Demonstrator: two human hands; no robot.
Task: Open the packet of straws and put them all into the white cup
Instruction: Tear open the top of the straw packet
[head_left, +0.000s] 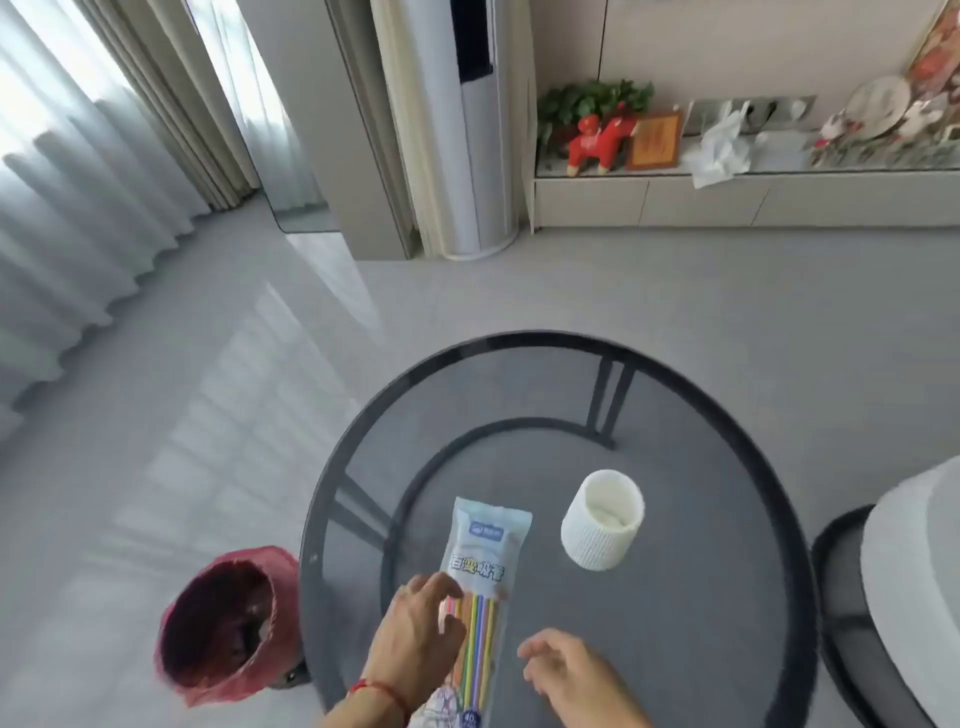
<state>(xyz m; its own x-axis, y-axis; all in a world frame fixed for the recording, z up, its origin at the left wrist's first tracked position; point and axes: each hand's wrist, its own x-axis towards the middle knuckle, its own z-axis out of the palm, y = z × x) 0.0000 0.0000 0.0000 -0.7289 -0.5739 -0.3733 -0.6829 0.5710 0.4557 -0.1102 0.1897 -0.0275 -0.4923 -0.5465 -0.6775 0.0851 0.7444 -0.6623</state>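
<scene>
A long sealed packet of straws (483, 561) lies lengthwise on the round dark glass table (701, 597), with coloured straws showing through its clear lower half. My left hand (415, 634) rests on the packet's left edge, fingers curled over it. My right hand (571, 675) hovers just right of the packet, fingers spread and empty. The white ribbed cup (602, 519) stands upright to the right of the packet's top end, apart from both hands.
A bin with a red liner (223, 629) stands on the floor left of the table. A second small table with a white object (909, 597) sits at the right edge. A low cabinet with ornaments (727, 197) lines the far wall.
</scene>
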